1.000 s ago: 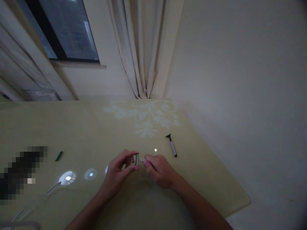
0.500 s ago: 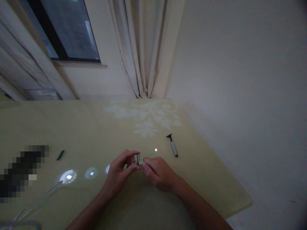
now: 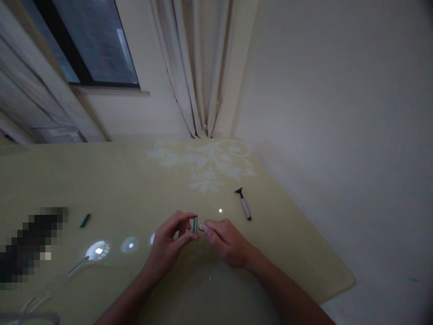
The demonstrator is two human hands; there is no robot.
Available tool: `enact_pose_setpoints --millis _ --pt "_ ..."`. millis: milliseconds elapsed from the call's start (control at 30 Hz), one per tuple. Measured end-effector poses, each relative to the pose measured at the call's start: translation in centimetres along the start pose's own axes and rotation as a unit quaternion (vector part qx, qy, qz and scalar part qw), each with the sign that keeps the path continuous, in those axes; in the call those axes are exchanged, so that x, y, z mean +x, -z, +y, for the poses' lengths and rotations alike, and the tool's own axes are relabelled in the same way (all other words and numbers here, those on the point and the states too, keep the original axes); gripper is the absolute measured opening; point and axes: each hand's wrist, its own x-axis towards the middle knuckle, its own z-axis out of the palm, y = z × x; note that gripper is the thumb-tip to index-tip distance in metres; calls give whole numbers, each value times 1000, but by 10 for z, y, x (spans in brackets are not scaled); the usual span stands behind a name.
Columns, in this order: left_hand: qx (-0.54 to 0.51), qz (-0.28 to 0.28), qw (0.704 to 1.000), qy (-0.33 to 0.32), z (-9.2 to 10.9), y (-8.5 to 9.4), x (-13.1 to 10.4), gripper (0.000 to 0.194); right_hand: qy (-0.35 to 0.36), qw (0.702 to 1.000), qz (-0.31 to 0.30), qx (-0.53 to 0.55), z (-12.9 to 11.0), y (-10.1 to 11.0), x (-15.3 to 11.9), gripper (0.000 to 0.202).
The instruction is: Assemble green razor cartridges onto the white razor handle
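Between thumb and fingertips, my left hand (image 3: 172,234) pinches a small green and dark strip, which looks like a razor cartridge (image 3: 195,224), by its two ends. It stands upright above the table. Just to its right, my right hand (image 3: 225,243) is closed on a small pale-tipped thing (image 3: 202,227) whose other end is hidden in the fingers. A narrow gap shows between the pale tip and the cartridge. Beyond my right hand lies a razor (image 3: 244,205) with a grey and black handle, its head pointing away from me.
A small dark green piece (image 3: 85,220) lies on the pale yellow table (image 3: 111,180) at the left. Nearby are a blurred-out dark patch and a pale cable (image 3: 77,266). Curtains (image 3: 199,67) hang behind the table, and a wall (image 3: 331,113) runs along the right.
My right hand has drawn slightly right and up, so the pale tip has come away from the cartridge. The left hand holds the cartridge almost unmoved.
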Motion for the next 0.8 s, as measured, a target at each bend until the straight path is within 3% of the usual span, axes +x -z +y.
enact_pose_setpoints --millis 400,600,800 --pt "13 -15 1000 -23 1 -1 -2 31 -5 999 -5 45 0 1 1 37" --pt "4 -4 1000 -15 0 -2 -3 31 -30 999 33 28 1 1 1 37" --pt "-8 -7 1000 -3 1 -2 -3 31 -27 999 4 35 -3 0 0 36"
